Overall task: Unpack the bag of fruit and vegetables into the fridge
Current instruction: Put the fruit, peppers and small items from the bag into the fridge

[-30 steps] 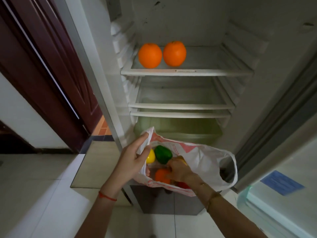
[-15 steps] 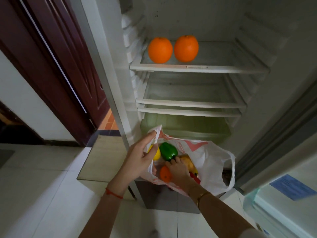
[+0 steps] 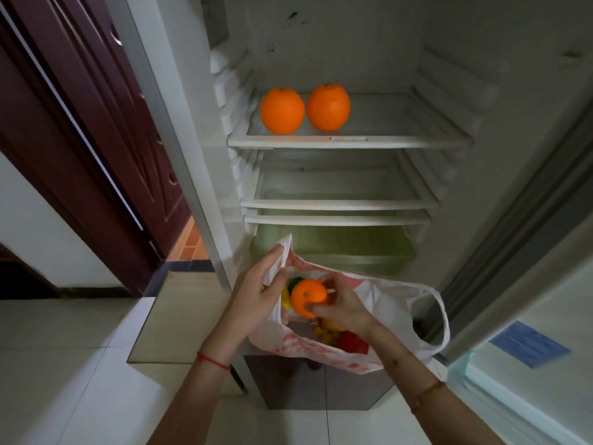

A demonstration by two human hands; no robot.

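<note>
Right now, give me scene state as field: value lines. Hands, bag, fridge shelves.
left hand: pinching the rim of the white and red plastic bag, holding it open
right hand: gripping a round orange fruit above the bag mouth
bag contents: green, yellow and red items partly visible
top fridge shelf: two large oranges side by side, left half
lower shelves: nothing visible on them

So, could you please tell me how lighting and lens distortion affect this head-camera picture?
Head view: wide-angle bending bows the fridge frame and door; light is dim and soft, the two oranges on the top shelf stay sharp, and the bag interior falls into shadow.
</note>
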